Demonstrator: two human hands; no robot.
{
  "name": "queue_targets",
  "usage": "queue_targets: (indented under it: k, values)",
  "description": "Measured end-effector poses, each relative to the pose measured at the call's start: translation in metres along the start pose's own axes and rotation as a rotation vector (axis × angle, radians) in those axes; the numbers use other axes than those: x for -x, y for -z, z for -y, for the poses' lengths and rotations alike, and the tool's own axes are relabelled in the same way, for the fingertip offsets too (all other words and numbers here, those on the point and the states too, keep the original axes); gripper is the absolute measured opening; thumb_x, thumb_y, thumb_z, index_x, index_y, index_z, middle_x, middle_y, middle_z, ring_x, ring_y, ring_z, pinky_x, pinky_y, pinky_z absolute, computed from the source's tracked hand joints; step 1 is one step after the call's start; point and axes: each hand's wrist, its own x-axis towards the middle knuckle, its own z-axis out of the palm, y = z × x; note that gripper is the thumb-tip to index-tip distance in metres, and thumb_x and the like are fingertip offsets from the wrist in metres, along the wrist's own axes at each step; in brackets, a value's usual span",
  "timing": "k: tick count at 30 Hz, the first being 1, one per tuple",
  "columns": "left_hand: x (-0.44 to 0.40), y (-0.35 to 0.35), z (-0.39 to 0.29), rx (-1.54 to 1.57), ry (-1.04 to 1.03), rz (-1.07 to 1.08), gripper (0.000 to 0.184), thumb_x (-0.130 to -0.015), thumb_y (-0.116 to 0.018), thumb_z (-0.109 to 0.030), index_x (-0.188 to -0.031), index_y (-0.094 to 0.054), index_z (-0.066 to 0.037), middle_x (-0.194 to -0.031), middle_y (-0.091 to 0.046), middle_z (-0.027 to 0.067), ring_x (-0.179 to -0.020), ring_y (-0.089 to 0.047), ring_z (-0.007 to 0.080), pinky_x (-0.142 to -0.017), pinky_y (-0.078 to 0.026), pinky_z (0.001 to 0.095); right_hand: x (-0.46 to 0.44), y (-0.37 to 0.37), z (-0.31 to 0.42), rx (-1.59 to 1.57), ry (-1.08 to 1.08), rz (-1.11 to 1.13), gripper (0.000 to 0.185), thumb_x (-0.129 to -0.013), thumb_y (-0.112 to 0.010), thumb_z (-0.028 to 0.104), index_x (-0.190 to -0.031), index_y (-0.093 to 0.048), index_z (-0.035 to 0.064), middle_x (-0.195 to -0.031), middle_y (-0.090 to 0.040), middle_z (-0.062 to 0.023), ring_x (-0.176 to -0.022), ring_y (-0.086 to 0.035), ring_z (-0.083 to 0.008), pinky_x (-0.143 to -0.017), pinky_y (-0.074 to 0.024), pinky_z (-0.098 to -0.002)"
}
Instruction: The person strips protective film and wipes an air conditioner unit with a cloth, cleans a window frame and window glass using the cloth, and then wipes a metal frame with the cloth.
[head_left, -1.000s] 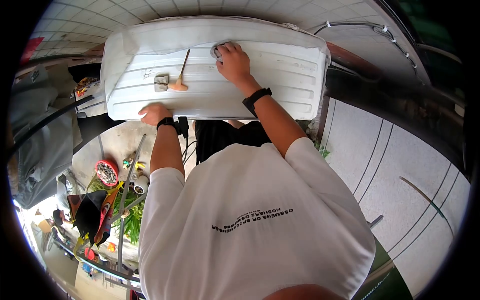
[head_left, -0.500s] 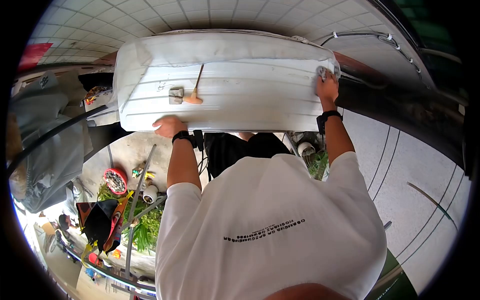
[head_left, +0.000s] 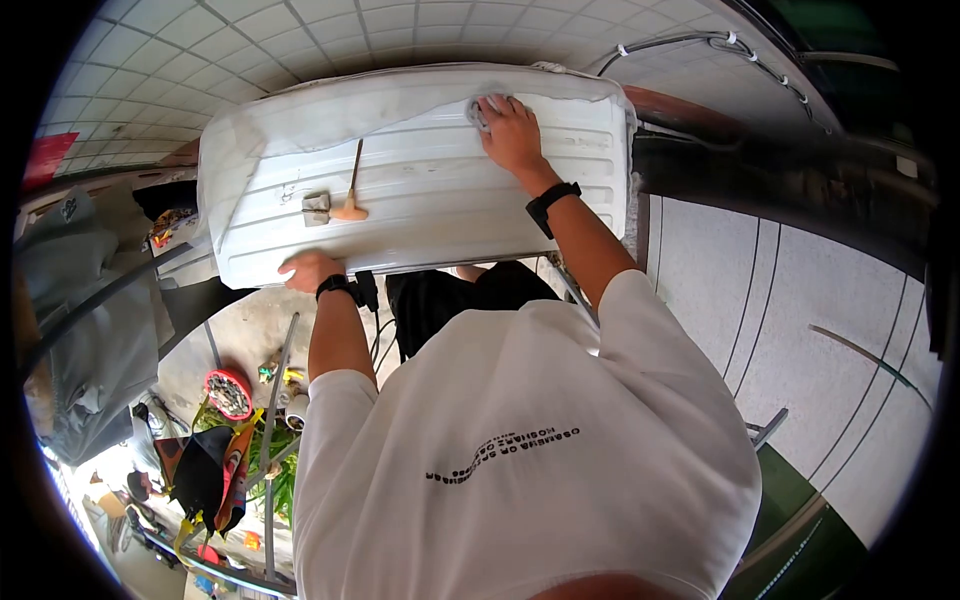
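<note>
A white ridged panel [head_left: 430,205] lies in front of me, its far part covered by a clear plastic sheet [head_left: 330,115]. My right hand [head_left: 514,135] presses a crumpled grey cloth [head_left: 475,115] against the panel's far side, by the edge of the sheet. At the near left edge, my left hand [head_left: 312,270] grips the panel's rim, its fingers partly hidden. Between the hands, a tool with a pale T-shaped handle [head_left: 349,211] and a thin dark shaft rests on the panel. Beside the handle sits a small grey square block [head_left: 316,208].
A tiled wall [head_left: 430,30] rises behind the panel, with a black cable [head_left: 680,38] along it. Grey covering [head_left: 85,280] hangs at the left. Below stand a red basin [head_left: 229,394] of stones, plants, metal bars and a black bag [head_left: 207,475].
My right hand has swept the cloth leftward and away from me, from the panel's right end toward its far middle. My left hand keeps its place on the rim while the view shifts.
</note>
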Motion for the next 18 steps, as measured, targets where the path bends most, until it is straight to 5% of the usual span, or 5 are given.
queue_targets:
  k: [6, 8, 11, 14, 18]
  values:
    - [-0.005, -0.002, 0.005, 0.040, -0.014, 0.016, 0.065, -0.103, -0.028, -0.051, -0.117, -0.050, 0.009, -0.115, -0.060, 0.0358, -0.104, -0.060, 0.0502, -0.092, -0.048, 0.0584, -0.013, -0.009, -0.141, 0.138, -0.301, 0.141, 0.046, -0.092, -0.061, 0.031, -0.132, -0.058, 0.0091, -0.143, -0.051, -0.0149, -0.134, -0.046, -0.0371, -0.111, -0.0397, -0.0474]
    - [-0.007, -0.004, 0.001, 0.037, -0.001, -0.003, 0.065, -0.104, -0.028, -0.050, -0.116, -0.050, 0.009, -0.114, -0.059, 0.0364, -0.103, -0.060, 0.0506, -0.091, -0.048, 0.0585, -0.010, 0.022, -0.169, 0.105, -0.533, 0.341, 0.048, -0.095, -0.057, 0.032, -0.137, -0.055, 0.0088, -0.151, -0.043, -0.0181, -0.137, -0.043, -0.0406, -0.112, -0.0392, -0.0474]
    - [-0.016, -0.011, 0.012, -0.004, -0.033, -0.030, 0.065, -0.104, -0.028, -0.049, -0.114, -0.051, 0.010, -0.112, -0.060, 0.0363, -0.102, -0.060, 0.0506, -0.090, -0.048, 0.0585, -0.003, 0.007, -0.202, 0.116, -0.605, 0.279, 0.046, -0.096, -0.052, 0.030, -0.135, -0.056, 0.0077, -0.150, -0.041, -0.0176, -0.137, -0.040, -0.0428, -0.109, -0.0396, -0.0544]
    - [-0.016, -0.017, 0.017, -0.023, -0.083, -0.039, 0.065, -0.104, -0.028, -0.050, -0.114, -0.051, 0.011, -0.109, -0.061, 0.0356, -0.102, -0.061, 0.0504, -0.090, -0.049, 0.0583, -0.024, 0.024, -0.128, 0.065, -0.816, 0.320, 0.042, -0.094, -0.054, 0.027, -0.130, -0.061, 0.0070, -0.143, -0.047, -0.0158, -0.133, -0.043, -0.0406, -0.103, -0.0421, -0.0586]
    - [-0.004, -0.004, 0.000, -0.044, -0.038, -0.031, 0.064, -0.103, -0.029, -0.050, -0.114, -0.050, 0.009, -0.109, -0.062, 0.0342, -0.101, -0.061, 0.0499, -0.089, -0.050, 0.0579, -0.039, 0.009, -0.029, 0.097, -0.443, 0.286, 0.035, -0.087, -0.060, 0.022, -0.118, -0.069, 0.0077, -0.126, -0.059, -0.0137, -0.123, -0.049, -0.0379, -0.097, -0.0442, -0.0566]
